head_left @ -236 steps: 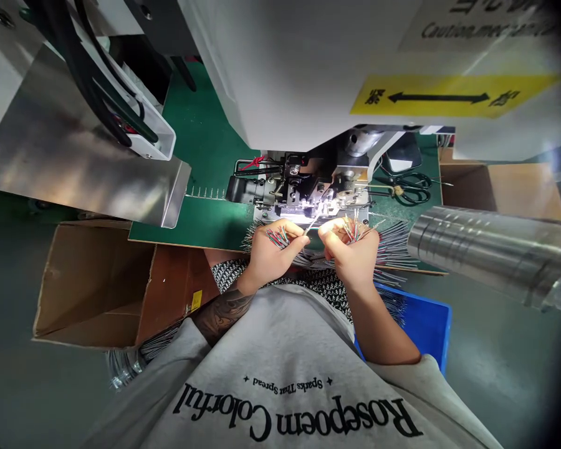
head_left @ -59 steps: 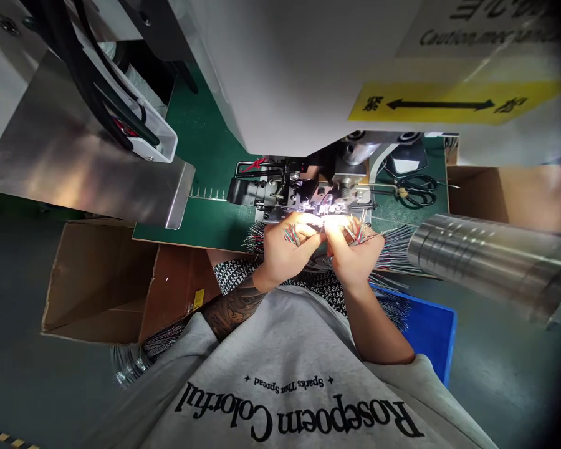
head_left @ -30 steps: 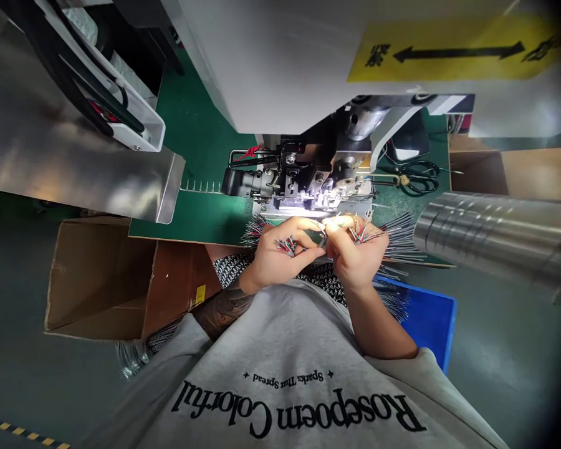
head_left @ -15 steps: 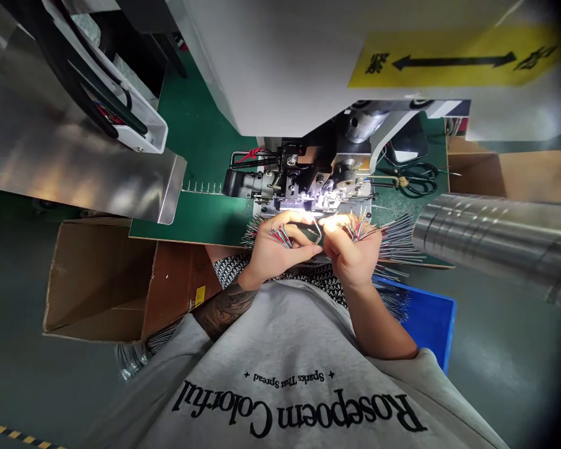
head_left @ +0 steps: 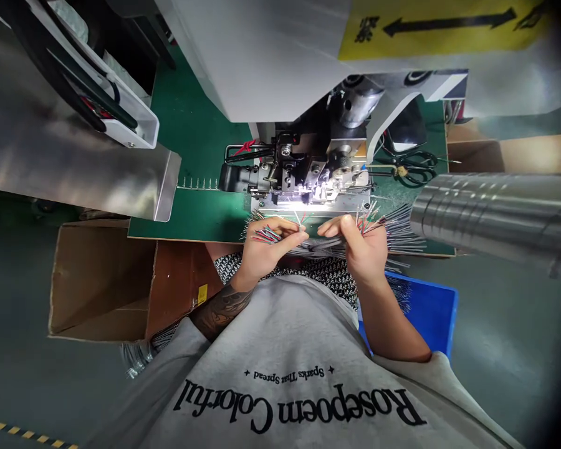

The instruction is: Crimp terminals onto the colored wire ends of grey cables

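Observation:
My left hand (head_left: 268, 246) is closed just in front of the lit machine head (head_left: 308, 171), with a thin wire end (head_left: 298, 218) pinched between thumb and fingers and a bundle of coloured wires (head_left: 266, 234) in the palm. Right of it, my right hand (head_left: 362, 246) has its fingers wrapped round another bundle of wires (head_left: 365, 223), whose ends stick up past the thumb. A gap separates the fingertips of the two hands. Grey cables (head_left: 320, 249) run below and between them, and more wires (head_left: 402, 232) fan out to the right.
The machine stands on a green table (head_left: 196, 215). Black scissors (head_left: 418, 168) lie right of it, near a ribbed metal tube (head_left: 490, 218). A metal plate (head_left: 88, 162) juts in from the left. Below are a cardboard box (head_left: 103, 280) and a blue bin (head_left: 430, 312).
Both hands have moved apart and away from the lit machine head. The wire end in my left hand now points up towards the machine. The whole view has shifted slightly.

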`<state>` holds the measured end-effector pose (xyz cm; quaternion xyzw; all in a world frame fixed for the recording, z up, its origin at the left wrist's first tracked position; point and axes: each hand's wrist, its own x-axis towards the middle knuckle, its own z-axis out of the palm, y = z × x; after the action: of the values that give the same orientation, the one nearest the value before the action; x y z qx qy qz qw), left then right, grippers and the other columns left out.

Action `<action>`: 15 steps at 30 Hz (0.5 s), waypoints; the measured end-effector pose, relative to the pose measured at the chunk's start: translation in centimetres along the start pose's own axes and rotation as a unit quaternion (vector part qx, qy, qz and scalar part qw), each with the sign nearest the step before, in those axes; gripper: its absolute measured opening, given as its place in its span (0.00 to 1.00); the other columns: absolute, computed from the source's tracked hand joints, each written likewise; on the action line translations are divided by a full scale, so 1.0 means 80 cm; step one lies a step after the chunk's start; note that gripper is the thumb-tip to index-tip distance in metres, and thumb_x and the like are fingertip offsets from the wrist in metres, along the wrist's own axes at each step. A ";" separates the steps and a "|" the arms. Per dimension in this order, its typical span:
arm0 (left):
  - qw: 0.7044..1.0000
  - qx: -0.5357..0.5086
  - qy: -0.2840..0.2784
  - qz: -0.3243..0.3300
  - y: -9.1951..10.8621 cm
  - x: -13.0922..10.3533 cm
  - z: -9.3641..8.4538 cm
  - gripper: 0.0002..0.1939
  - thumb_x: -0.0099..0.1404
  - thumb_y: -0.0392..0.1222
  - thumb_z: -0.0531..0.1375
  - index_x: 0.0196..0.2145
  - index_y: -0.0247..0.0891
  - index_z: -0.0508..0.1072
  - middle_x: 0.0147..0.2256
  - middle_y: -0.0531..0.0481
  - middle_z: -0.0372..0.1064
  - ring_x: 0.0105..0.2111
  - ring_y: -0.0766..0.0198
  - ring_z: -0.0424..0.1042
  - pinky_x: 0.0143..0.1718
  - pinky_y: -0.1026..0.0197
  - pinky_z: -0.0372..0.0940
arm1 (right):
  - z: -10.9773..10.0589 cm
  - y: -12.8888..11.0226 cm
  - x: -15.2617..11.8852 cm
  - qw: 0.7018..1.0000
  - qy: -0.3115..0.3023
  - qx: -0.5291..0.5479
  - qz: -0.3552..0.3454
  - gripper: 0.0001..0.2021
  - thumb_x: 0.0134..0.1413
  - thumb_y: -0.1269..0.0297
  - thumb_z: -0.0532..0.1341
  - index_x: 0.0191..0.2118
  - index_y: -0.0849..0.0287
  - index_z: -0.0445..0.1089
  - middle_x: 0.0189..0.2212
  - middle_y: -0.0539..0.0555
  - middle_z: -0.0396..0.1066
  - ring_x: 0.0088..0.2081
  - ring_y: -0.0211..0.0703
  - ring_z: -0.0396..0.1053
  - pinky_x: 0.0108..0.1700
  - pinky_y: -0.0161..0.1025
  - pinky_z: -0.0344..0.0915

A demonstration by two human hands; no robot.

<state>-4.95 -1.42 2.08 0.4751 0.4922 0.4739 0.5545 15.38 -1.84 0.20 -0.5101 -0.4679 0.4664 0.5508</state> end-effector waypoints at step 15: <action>0.993 -0.117 0.005 -0.024 -0.007 -0.002 0.010 0.15 0.60 0.50 0.80 0.28 0.40 0.83 0.26 0.49 0.84 0.29 0.58 0.86 0.45 0.53 0.83 | -0.027 -0.028 -0.035 0.914 -0.359 -0.071 -0.172 0.08 0.66 0.69 0.71 0.48 0.50 0.85 0.35 0.50 0.82 0.35 0.40 0.78 0.37 0.40 0.74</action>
<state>-4.09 -1.69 1.61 0.3928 0.4476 0.5171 0.6148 17.22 -4.94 2.21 -0.2574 -0.7469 0.4814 0.3796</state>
